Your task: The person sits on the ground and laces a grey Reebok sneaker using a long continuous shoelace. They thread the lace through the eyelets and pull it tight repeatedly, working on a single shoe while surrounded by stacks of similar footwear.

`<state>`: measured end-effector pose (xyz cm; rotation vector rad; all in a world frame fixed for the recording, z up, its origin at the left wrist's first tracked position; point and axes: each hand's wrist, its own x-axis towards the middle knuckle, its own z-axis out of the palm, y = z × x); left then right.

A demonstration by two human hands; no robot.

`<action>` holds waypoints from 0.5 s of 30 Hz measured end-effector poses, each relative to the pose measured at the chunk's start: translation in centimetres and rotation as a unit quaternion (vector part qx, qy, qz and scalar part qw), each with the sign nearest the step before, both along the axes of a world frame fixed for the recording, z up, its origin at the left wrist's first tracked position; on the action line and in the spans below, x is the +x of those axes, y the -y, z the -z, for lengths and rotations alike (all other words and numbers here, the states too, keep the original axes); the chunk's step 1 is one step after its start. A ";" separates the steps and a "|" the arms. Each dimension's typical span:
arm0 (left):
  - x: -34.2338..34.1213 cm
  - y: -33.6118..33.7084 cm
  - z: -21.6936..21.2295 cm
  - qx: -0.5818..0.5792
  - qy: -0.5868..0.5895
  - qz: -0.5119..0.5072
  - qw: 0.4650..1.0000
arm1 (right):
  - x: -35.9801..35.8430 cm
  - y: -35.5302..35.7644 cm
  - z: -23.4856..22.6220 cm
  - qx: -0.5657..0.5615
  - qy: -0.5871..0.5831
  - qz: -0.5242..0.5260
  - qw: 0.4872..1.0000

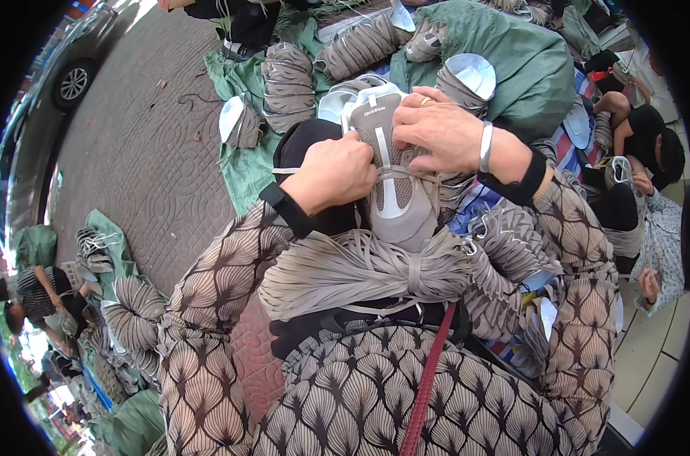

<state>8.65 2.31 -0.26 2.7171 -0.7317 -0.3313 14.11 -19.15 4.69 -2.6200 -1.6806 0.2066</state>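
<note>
While L hand (331,172) is clenched (can't tell on what tbh), a tied flat-lace bundle (352,275) lies by the toe of the taupe mesh sneaker upper (400,213) btwn both hands, w/ R hand (445,131) gripping its right edge.

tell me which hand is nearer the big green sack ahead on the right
Right. The right hand, on the right of the shoe, is short of the big green sack; the left hand, on the shoe's left, is farther from it.

Shoe upper (403,219) — lace bundle (345,275) alongside
</note>
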 end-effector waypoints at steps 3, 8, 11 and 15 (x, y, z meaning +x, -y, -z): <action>0.9 1.1 -0.2 -0.005 -0.055 -0.018 0.998 | 0.3 -0.3 0.2 -0.013 -0.024 -0.017 0.999; 2.5 0.8 -0.3 -0.055 -0.222 -0.065 0.971 | 0.2 -0.3 0.7 -0.012 -0.042 -0.027 0.999; 2.5 0.5 0.0 -0.126 -0.241 -0.097 0.957 | 0.2 -0.3 1.1 0.000 -0.031 -0.026 0.999; 1.8 0.5 0.5 -0.272 -0.270 -0.194 0.903 | 0.3 0.1 1.7 -0.029 -0.027 -0.022 0.999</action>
